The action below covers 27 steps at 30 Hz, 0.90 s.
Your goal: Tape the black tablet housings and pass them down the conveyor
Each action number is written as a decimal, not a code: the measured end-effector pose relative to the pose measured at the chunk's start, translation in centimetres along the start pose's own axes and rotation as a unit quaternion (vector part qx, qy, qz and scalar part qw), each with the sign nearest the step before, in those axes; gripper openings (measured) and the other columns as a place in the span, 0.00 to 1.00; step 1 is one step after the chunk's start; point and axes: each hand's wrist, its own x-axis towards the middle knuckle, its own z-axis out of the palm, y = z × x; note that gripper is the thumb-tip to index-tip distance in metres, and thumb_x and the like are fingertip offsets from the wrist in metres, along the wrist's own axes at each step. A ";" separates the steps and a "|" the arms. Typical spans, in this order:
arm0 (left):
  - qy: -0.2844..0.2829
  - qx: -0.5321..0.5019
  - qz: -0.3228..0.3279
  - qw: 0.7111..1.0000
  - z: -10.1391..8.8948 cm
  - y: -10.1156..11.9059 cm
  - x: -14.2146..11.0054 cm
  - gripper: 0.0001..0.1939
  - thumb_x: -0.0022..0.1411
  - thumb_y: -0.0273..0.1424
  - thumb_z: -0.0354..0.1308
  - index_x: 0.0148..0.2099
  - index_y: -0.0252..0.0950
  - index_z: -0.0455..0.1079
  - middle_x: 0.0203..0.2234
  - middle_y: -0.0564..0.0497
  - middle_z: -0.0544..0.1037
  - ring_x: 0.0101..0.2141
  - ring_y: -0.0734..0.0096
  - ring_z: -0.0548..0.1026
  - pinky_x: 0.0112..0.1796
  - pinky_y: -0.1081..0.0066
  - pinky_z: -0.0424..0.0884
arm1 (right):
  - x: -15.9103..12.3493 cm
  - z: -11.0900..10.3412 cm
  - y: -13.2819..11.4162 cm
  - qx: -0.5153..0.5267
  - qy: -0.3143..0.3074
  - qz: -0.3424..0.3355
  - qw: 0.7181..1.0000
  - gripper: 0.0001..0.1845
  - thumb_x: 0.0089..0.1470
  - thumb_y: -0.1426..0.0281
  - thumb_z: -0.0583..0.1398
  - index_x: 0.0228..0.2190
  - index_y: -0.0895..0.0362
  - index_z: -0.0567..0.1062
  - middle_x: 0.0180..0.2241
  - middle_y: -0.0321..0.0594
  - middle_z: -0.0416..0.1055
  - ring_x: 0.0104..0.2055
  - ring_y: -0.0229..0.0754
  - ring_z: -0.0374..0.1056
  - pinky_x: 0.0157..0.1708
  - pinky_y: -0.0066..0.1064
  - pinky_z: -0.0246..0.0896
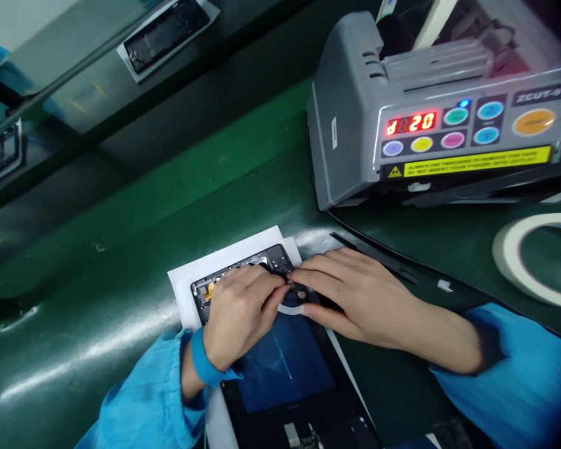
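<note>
An opened dark tablet-like device (280,368) lies on a white sheet (224,262) on the green bench. My left hand (240,312) rests on its upper part, fingers curled and pressed together at a small component near the top edge. From the right, my right hand (355,293) lies over the device, fingers extended and close together, their tips meeting the left fingertips at the same spot. A short curved strip of white tape (290,309) sits just below the fingertips. Whether either hand pinches something small there is hidden.
A grey tape dispenser machine (430,106) with a red display stands at the upper right. A white tape roll (533,255) lies at the right edge. A conveyor at the upper left carries a similar device on a white sheet (166,34).
</note>
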 end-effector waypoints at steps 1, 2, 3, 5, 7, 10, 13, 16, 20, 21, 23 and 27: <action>-0.001 -0.002 0.003 1.000 0.0 0.0 0.0 0.07 0.65 0.29 0.54 0.36 0.34 0.72 0.28 0.50 0.76 0.30 0.69 0.73 0.32 0.68 0.68 | 0.0 0.1 0.0 0.001 -0.002 0.001 1.000 0.21 0.64 0.60 0.48 0.46 0.60 0.72 0.41 0.47 0.73 0.39 0.45 0.67 0.39 0.40 0.61; -0.002 -0.004 0.005 1.000 0.0 0.0 0.0 0.07 0.65 0.29 0.54 0.36 0.34 0.72 0.28 0.50 0.76 0.30 0.69 0.73 0.32 0.68 0.68 | -0.1 0.1 0.0 0.000 -0.005 0.001 1.000 0.21 0.64 0.60 0.48 0.46 0.60 0.72 0.41 0.47 0.72 0.39 0.45 0.67 0.39 0.40 0.61; -0.004 -0.008 0.007 1.000 0.0 0.0 0.0 0.07 0.65 0.29 0.54 0.37 0.34 0.72 0.28 0.50 0.76 0.30 0.70 0.73 0.33 0.68 0.68 | -0.1 0.1 0.0 0.000 -0.007 0.001 1.000 0.21 0.64 0.60 0.48 0.47 0.60 0.72 0.41 0.47 0.72 0.39 0.46 0.67 0.38 0.40 0.61; -0.007 -0.015 0.011 1.000 0.0 0.0 0.0 0.06 0.65 0.28 0.55 0.37 0.33 0.73 0.29 0.50 0.76 0.30 0.69 0.73 0.33 0.68 0.68 | -0.1 0.1 0.1 0.000 -0.009 -0.001 1.000 0.21 0.63 0.60 0.49 0.47 0.60 0.71 0.41 0.47 0.72 0.39 0.46 0.67 0.38 0.40 0.61; -0.007 -0.024 0.013 1.000 0.0 0.1 0.0 0.06 0.65 0.28 0.55 0.37 0.33 0.73 0.29 0.50 0.76 0.30 0.70 0.72 0.33 0.69 0.68 | -0.1 0.1 0.1 0.001 -0.009 -0.004 1.000 0.21 0.63 0.60 0.49 0.47 0.61 0.71 0.41 0.47 0.72 0.39 0.45 0.67 0.39 0.40 0.61; -0.008 -0.040 0.009 0.999 -0.1 0.2 0.2 0.07 0.65 0.28 0.55 0.36 0.34 0.74 0.28 0.50 0.76 0.30 0.71 0.72 0.33 0.70 0.67 | 0.0 0.1 0.1 0.005 -0.006 -0.006 1.000 0.21 0.63 0.60 0.49 0.47 0.61 0.71 0.41 0.47 0.72 0.39 0.45 0.67 0.39 0.39 0.61; -0.012 -0.029 -0.001 1.000 -0.2 0.3 0.3 0.09 0.65 0.30 0.55 0.34 0.35 0.74 0.24 0.52 0.75 0.26 0.73 0.71 0.29 0.70 0.64 | 0.1 0.1 0.1 0.010 -0.001 -0.005 1.000 0.20 0.63 0.60 0.50 0.47 0.61 0.71 0.41 0.47 0.72 0.39 0.45 0.67 0.39 0.39 0.61; -0.013 -0.013 -0.006 1.000 -0.2 0.5 0.3 0.10 0.66 0.31 0.54 0.33 0.37 0.74 0.20 0.55 0.74 0.23 0.75 0.70 0.28 0.71 0.61 | 0.1 0.0 0.1 0.017 -0.002 0.001 1.000 0.20 0.62 0.60 0.51 0.48 0.61 0.70 0.41 0.47 0.72 0.40 0.45 0.66 0.39 0.39 0.61; -0.014 0.005 0.004 1.000 -0.1 0.6 0.4 0.10 0.66 0.30 0.53 0.34 0.37 0.74 0.20 0.55 0.74 0.22 0.76 0.70 0.27 0.71 0.59 | 0.2 0.0 0.1 0.017 -0.007 0.002 1.000 0.21 0.62 0.59 0.51 0.48 0.61 0.71 0.40 0.46 0.71 0.40 0.46 0.65 0.40 0.40 0.60; -0.013 0.010 0.010 1.000 -0.1 0.6 0.4 0.10 0.66 0.29 0.53 0.34 0.36 0.74 0.20 0.55 0.74 0.22 0.76 0.70 0.27 0.71 0.59 | 0.2 0.0 0.1 0.014 -0.009 0.001 1.000 0.22 0.62 0.59 0.52 0.48 0.60 0.70 0.40 0.45 0.71 0.39 0.46 0.65 0.39 0.40 0.60; -0.011 0.018 0.020 1.000 -0.1 0.6 0.4 0.10 0.66 0.29 0.53 0.34 0.36 0.74 0.20 0.55 0.73 0.22 0.75 0.70 0.27 0.70 0.59 | 0.3 0.0 0.1 0.002 -0.015 0.004 1.000 0.21 0.62 0.59 0.52 0.49 0.60 0.71 0.39 0.44 0.71 0.39 0.46 0.64 0.39 0.40 0.60; -0.005 0.030 0.022 0.999 0.0 0.6 0.3 0.10 0.66 0.30 0.53 0.34 0.36 0.74 0.20 0.54 0.73 0.22 0.75 0.69 0.28 0.70 0.61 | 0.2 0.1 -0.2 -0.035 -0.019 -0.003 0.999 0.21 0.60 0.60 0.54 0.50 0.60 0.71 0.39 0.44 0.70 0.39 0.46 0.64 0.39 0.40 0.59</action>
